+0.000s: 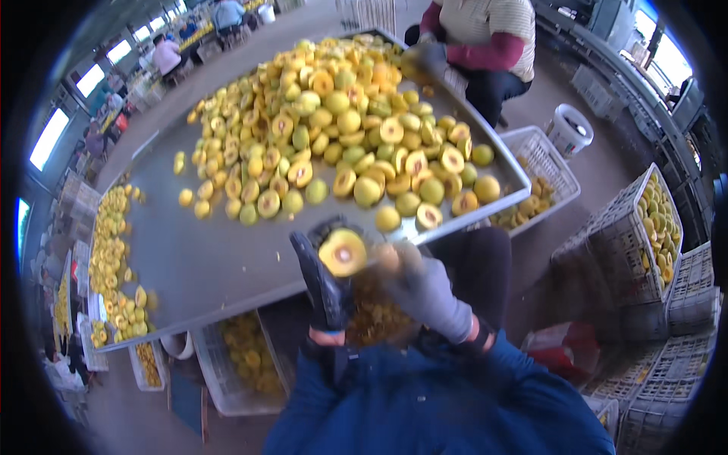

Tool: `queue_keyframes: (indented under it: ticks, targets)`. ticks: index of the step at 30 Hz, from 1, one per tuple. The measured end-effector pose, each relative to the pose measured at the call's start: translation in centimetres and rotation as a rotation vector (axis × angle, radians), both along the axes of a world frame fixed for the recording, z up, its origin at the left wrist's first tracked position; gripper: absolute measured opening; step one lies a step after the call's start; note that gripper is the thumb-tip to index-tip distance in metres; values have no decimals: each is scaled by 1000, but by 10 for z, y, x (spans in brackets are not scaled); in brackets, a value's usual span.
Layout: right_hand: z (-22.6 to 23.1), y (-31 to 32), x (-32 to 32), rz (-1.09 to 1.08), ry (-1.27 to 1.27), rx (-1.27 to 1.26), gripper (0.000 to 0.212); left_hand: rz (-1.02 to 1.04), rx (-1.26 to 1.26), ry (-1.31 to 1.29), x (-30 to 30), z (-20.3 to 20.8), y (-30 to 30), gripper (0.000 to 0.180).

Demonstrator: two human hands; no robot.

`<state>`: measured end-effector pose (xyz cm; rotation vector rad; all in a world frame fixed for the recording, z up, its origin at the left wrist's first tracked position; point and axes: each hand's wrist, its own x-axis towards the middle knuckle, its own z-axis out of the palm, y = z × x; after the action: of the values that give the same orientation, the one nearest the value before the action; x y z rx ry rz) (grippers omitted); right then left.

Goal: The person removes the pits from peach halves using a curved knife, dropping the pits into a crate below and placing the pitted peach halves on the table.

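Across the tabletop [205,280], a knock could roll fruit off the heap [334,114]. Your right hand [436,294] is too blurred to tell whether its fingers grip anything; straying, it could dislodge the cut fruit half [342,253] that your left hand's [331,297] fingers clamp, gloved black at its left and far side.

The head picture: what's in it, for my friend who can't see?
A person's black-gloved left hand holds a cut yellow fruit, beside their blurred grey-gloved right hand. Ahead, a metal table carries heaped fruit, many halved.
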<state>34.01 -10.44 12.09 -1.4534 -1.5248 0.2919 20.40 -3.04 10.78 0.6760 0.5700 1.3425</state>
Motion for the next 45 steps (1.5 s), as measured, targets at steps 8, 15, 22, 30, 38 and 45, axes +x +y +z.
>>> queue_keyframes:
  ticks: [8, 15, 22, 30, 38, 45]
  targets:
    - [-3, -9, -15, 81, -266, -107, 29, 128, 159, 389, 2, 21, -15, 65]
    - [9, -19, -13, 205, -215, -201, 27, 24, 49, 275, 3, 42, -33, 67]
    - [-3, -14, -16, 225, -200, -211, 22, 179, 198, 486, 7, 40, -35, 68]
    - [-9, -9, -16, 241, -19, -311, 23, 186, 174, 539, 8, 28, -24, 62]
    - [-33, 0, -10, 301, -22, -333, 27, 197, 292, 799, 5, 16, -9, 63]
    - [-29, -4, -1, 423, 135, -382, 21, -22, 367, 795, 3, 6, 1, 60]
